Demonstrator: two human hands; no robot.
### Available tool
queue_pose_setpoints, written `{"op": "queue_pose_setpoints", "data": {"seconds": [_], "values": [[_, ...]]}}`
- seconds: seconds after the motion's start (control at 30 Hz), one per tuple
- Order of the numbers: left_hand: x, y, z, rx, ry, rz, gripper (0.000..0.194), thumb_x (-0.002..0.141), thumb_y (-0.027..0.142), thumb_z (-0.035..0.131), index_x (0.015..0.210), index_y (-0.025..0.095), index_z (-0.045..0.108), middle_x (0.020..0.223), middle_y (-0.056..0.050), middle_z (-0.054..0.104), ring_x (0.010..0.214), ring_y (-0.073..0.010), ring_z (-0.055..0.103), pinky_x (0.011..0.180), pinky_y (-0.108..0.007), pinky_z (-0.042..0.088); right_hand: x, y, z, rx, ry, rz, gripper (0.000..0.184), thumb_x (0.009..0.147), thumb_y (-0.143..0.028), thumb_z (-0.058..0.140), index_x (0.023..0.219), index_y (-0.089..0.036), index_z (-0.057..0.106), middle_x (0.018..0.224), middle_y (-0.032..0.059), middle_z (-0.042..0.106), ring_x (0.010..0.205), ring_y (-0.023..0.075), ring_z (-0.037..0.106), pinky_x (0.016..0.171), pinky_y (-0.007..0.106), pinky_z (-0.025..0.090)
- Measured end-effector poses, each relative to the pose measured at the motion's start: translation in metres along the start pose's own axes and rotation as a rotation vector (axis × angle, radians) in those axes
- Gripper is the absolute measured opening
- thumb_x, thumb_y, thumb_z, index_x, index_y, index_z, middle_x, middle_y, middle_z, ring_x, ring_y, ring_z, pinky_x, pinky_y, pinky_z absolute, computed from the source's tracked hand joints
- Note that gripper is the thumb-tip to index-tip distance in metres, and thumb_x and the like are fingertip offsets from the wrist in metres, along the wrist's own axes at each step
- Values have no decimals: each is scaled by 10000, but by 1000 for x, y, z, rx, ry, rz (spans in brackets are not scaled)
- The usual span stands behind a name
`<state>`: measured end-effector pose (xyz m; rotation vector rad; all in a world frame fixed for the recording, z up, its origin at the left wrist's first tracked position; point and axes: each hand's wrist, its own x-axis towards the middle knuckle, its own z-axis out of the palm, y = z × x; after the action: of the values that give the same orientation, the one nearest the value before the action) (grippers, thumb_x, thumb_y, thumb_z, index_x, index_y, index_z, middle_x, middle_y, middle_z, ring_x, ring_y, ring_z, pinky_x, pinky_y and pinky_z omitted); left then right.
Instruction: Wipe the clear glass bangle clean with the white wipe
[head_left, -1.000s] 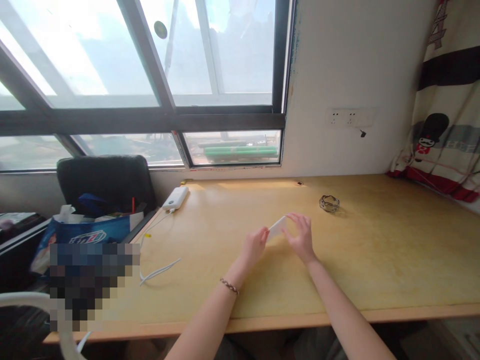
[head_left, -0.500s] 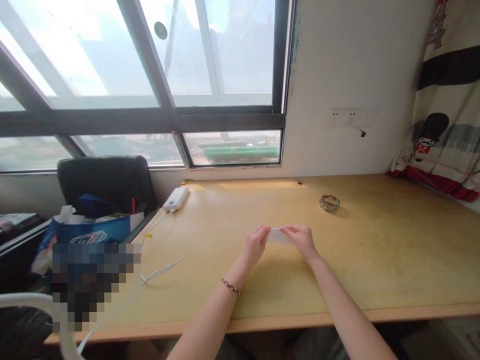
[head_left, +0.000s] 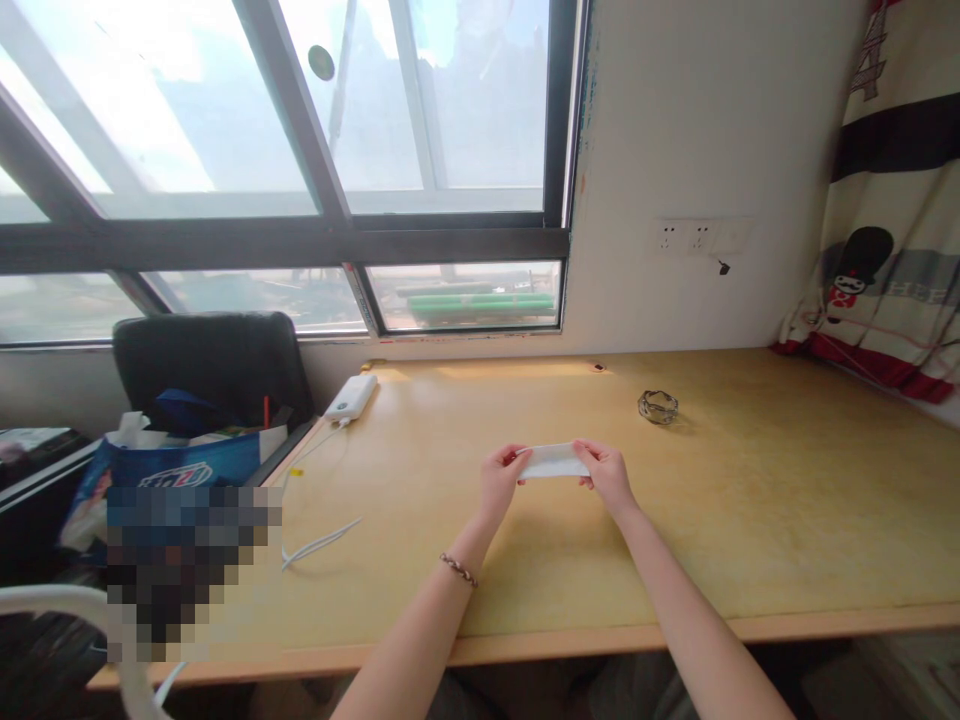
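Note:
A small white rectangular piece, like a folded tissue, is stretched flat between my two hands above the table. My left hand pinches its left end, thumb on top and fingertips showing below. At the right end, my right hand grips it the same way. A braided bracelet circles my left wrist. Beyond my right hand, a twisted dark ring-shaped band rests on the tabletop.
On the wooden table, a white power bank with a cable lies at the left edge. A blue bag sits by a black chair at left. A curtain hangs at the right.
The white piece has tilted up and been drawn wider, so more of its face shows. My hands have moved slightly apart and turned, with thumbs now on top.

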<state>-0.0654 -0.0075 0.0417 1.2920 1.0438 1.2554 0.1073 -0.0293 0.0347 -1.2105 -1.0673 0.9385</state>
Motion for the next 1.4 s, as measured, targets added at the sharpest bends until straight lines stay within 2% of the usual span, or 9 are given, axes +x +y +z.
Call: {"op": "queue_pose_setpoints", "data": {"seconds": [0.13, 0.3, 0.5, 0.6, 0.73, 0.93, 1.1, 1.23, 1.4], "values": [[1, 2, -3, -29, 12, -25, 284, 610, 399, 616, 696, 129, 629, 492, 20, 506, 398, -47, 369, 366, -168, 282, 2, -1, -3, 49, -25, 6, 370, 657, -473, 572, 803, -143, 654, 434, -24, 530, 313, 84, 415, 270, 187, 261], [2, 3, -6, -2, 9, -13, 298, 614, 421, 608, 683, 131, 630, 429, 31, 471, 380, -51, 362, 383, -179, 269, 4, 4, -6, 111, -53, 90, 356, 619, -474, 595, 770, -157, 652, 600, 10, 619, 493, 135, 539, 436, 236, 427], [6, -1, -13, 55, 33, 8, 284, 634, 418, 581, 705, 146, 618, 613, -25, 603, 378, -54, 376, 382, -186, 282, 17, 24, -23, -213, 291, 38, 334, 719, -475, 417, 737, -187, 586, 592, 18, 593, 501, 157, 528, 422, 241, 412], [6, -8, -15, 152, 47, 22, 253, 644, 397, 568, 706, 157, 616, 564, -10, 586, 377, -66, 383, 381, -182, 277, 25, 22, -51, -625, 395, -30, 328, 758, -421, 354, 700, -198, 586, 628, 44, 606, 576, 183, 543, 523, 271, 413], [1, -15, -9, 333, 21, 153, 190, 668, 356, 545, 692, 184, 621, 488, 11, 545, 422, -91, 428, 435, -182, 309, 30, 9, -111, -789, 453, 30, 303, 748, -403, 403, 729, -186, 612, 719, 121, 620, 698, 260, 553, 624, 359, 392], [-12, -18, 0, 464, -102, 285, 104, 668, 286, 559, 674, 220, 639, 467, 22, 522, 424, -76, 416, 484, -168, 318, 13, 12, -161, -1365, 657, 81, 521, 781, -450, 395, 1115, -66, 505, 1070, 265, 482, 1004, 373, 427, 787, 469, 318], [-14, -18, 0, 662, -152, 419, 204, 758, 296, 455, 762, 194, 632, 507, 11, 539, 446, -72, 441, 475, -160, 334, -8, 29, -140, -1512, 255, 45, 460, 814, -474, 321, 1192, -250, 457, 1268, 118, 362, 1123, 352, 314, 897, 478, 237], [-30, -7, -5, 768, -162, 524, 233, 793, 280, 421, 785, 157, 620, 495, 10, 538, 429, -61, 446, 458, -154, 354, -10, 28, -144, -1487, 160, 112, 445, 823, -483, 287, 1203, -308, 435, 1311, 75, 322, 1165, 359, 260, 910, 508, 225], [-126, 9, -20, 745, -126, 713, 131, 780, 176, 477, 823, 178, 600, 527, 9, 553, 445, -73, 480, 487, -184, 417, -25, 6, -166, -1320, 147, -103, 426, 827, -432, 303, 1180, -268, 476, 1329, 59, 312, 1209, 337, 225, 947, 509, 234]]}}
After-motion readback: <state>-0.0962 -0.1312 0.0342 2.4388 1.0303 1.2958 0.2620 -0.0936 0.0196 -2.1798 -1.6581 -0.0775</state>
